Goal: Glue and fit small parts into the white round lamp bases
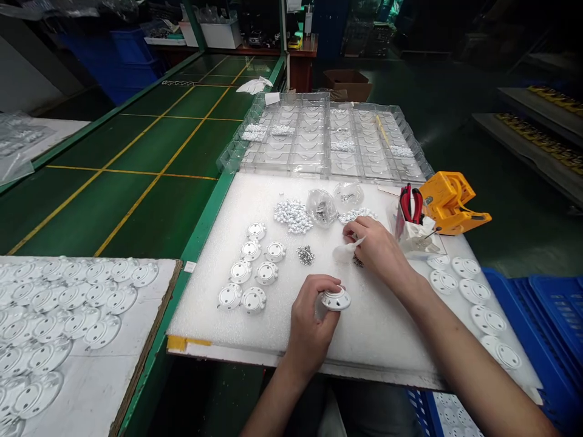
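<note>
My left hand (312, 318) is wrapped round a white round plastic part (337, 297) with small dark slots along its rim, held just above the white foam sheet (282, 315). Further up and to the right, my right hand (376, 246) reaches down with its fingers bent together at a small pile of dark metal pieces (358, 261), partly hidden by the hand. A whitish translucent piece (345, 251) shows by its fingers; whether they grip it is unclear. A second pile of small metal pieces (305, 255) lies to the left, below a heap of small white pieces (294, 215).
Several white round parts (241, 272) stand at left, and flatter white discs (474, 291) lie at right. Clear bags (321, 206) sit behind the piles. Red-handled pliers (411, 205) and a yellow tape dispenser (450, 203) stand at back right, transparent trays (310, 133) beyond.
</note>
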`<action>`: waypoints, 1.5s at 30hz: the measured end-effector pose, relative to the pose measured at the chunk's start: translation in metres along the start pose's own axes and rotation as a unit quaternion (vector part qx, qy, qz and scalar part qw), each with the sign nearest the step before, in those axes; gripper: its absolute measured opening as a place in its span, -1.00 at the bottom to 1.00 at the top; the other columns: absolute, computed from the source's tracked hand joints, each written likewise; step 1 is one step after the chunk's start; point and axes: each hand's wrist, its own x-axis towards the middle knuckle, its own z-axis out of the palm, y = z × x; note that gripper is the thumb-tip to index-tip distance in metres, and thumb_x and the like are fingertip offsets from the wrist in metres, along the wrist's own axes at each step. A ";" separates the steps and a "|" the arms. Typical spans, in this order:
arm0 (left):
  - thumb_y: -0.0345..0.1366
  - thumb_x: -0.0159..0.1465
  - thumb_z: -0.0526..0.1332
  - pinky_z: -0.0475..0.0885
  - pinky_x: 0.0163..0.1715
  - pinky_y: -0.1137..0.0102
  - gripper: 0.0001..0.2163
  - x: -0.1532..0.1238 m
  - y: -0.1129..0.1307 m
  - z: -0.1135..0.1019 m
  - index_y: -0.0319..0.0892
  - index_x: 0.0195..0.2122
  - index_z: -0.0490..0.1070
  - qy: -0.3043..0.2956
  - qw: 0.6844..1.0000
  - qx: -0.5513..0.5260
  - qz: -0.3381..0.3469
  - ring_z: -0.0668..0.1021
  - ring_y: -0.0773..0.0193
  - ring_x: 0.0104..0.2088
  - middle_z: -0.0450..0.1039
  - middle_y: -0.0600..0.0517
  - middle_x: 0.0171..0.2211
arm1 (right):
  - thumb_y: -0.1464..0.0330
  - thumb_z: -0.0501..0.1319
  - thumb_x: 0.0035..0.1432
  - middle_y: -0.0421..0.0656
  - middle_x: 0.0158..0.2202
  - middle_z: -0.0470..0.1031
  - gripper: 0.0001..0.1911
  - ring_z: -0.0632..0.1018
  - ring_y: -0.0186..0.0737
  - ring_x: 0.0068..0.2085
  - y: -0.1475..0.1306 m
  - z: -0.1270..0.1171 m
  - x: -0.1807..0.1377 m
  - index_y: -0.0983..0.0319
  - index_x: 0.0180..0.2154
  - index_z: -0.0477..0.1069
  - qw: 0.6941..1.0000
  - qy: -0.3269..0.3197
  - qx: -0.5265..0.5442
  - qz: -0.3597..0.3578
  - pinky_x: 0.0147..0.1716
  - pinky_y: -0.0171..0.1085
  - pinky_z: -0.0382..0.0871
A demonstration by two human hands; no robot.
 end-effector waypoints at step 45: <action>-0.38 0.35 0.30 0.39 -0.36 0.38 -0.94 0.002 0.009 -0.002 -0.13 -0.29 0.47 0.010 0.997 0.081 0.018 0.46 0.26 -0.35 0.45 0.02 -0.33 | 0.44 0.12 0.35 -0.04 -0.12 0.48 -0.82 0.57 -0.14 -0.24 -0.002 -0.021 -0.043 0.20 -0.19 0.51 0.992 0.092 0.083 0.027 -0.24 -0.16 0.46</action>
